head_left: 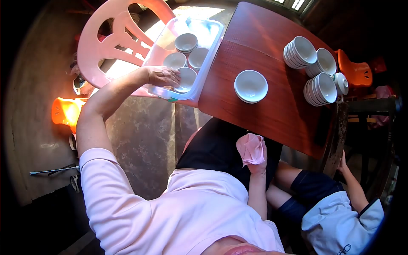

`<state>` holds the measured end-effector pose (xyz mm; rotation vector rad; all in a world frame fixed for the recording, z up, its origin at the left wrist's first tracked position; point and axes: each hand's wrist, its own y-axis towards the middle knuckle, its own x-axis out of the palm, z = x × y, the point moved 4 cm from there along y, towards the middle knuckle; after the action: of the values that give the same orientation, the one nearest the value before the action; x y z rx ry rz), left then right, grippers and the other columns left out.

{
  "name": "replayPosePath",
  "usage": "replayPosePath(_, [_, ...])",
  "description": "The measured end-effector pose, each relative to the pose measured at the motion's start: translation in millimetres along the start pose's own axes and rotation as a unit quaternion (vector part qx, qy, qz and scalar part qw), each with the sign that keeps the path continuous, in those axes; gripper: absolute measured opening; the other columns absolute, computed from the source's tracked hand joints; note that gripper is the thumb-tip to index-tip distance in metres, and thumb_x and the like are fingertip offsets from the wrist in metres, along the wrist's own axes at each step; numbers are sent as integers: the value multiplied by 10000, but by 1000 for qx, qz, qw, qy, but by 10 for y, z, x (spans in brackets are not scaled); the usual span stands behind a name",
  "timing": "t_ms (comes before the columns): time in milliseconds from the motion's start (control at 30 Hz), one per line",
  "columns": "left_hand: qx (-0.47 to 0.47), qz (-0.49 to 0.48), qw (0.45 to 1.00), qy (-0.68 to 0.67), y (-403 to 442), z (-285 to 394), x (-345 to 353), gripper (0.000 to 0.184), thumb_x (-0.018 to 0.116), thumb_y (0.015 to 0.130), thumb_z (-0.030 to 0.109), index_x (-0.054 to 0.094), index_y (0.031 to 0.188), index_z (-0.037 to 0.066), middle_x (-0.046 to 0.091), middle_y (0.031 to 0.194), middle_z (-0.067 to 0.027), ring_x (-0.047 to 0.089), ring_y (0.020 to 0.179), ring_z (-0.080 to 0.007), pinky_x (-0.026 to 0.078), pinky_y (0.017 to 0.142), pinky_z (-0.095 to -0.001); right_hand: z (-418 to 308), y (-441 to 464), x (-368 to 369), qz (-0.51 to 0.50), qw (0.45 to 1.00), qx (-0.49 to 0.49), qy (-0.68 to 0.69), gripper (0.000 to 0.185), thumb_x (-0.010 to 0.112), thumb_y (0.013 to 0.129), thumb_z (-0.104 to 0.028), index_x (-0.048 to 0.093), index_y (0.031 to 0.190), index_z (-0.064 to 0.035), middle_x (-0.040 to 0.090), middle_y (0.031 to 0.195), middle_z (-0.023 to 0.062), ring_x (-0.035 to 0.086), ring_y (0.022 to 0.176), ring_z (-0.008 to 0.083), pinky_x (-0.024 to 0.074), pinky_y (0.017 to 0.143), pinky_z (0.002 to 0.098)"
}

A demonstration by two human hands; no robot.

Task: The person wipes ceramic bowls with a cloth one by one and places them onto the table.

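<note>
My left hand (pixel 165 77) reaches over the near edge of a clear plastic tub (pixel 205 80). Its fingers are curled at the rim of a white bowl (pixel 187 79) inside; part of the grip is hidden. Other white bowls (pixel 186 42) stand in stacks in the same tub. Low in front of my lap, my right hand (pixel 258 166) is closed around a bunched pink cloth (pixel 250 148). On the reddish-brown table (pixel 225 63), two or so nested white bowls (pixel 250 86) sit upright by themselves.
Several stacked white bowls (pixel 299 52) lean at the table's right side, beside a lidded white pot (pixel 341 83). A pink plastic chair (pixel 95 51) supports the tub. Another person (pixel 340 216) sits at the lower right. Orange stools (pixel 66 112) stand on both sides.
</note>
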<state>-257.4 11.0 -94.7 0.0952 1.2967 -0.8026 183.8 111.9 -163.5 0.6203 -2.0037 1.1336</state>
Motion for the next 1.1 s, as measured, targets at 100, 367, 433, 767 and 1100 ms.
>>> replayPosePath(100, [-7, 9, 1000, -15, 27, 8, 43, 291, 540, 849, 88, 610, 1131, 69, 610, 1194, -105, 519, 1191, -228, 277, 1125, -383, 19, 41, -103, -10, 1000, 4, 12, 291, 435, 973, -358, 581, 1138, -169, 608, 1096, 13, 593, 1038, 186, 497, 892, 342])
replayPosePath(367, [16, -34, 999, -22, 59, -9, 87, 377, 544, 865, 130, 536, 1237, 69, 560, 1269, -106, 480, 1235, -232, 246, 1140, -389, 22, 54, -182, 2, 1000, -2, 31, 274, 447, 972, -343, 593, 1124, -168, 610, 1086, 6, 598, 1025, 176, 506, 876, 340])
replayPosePath(433, [27, -41, 999, -9, 61, -24, 122, 380, 539, 873, 140, 531, 1245, 61, 550, 1280, -115, 472, 1242, -237, 247, 1139, -389, 15, 56, -182, 5, 1000, -4, 22, 273, 447, 972, -342, 595, 1121, -168, 610, 1082, 4, 599, 1021, 174, 509, 871, 341])
replayPosePath(767, [8, 9, 993, 114, -50, 43, -239, 479, 532, 848, 95, 459, 1314, 16, 473, 1356, -154, 419, 1295, -256, 239, 1146, -423, -19, -9, -47, -3, 999, -8, 43, 255, 465, 958, -306, 574, 1131, -154, 595, 1100, 20, 576, 1054, 174, 495, 887, 333])
replayPosePath(1100, [-190, 357, 908, 111, 1327, 1417, -1295, 344, 644, 846, 195, 605, 1146, 32, 524, 1316, -130, 428, 1289, -285, 314, 1088, -443, -29, -21, -44, -44, 998, -31, 11, 521, 448, 895, -548, 546, 1178, -122, 611, 1073, 49, 636, 962, 180, 573, 696, 317])
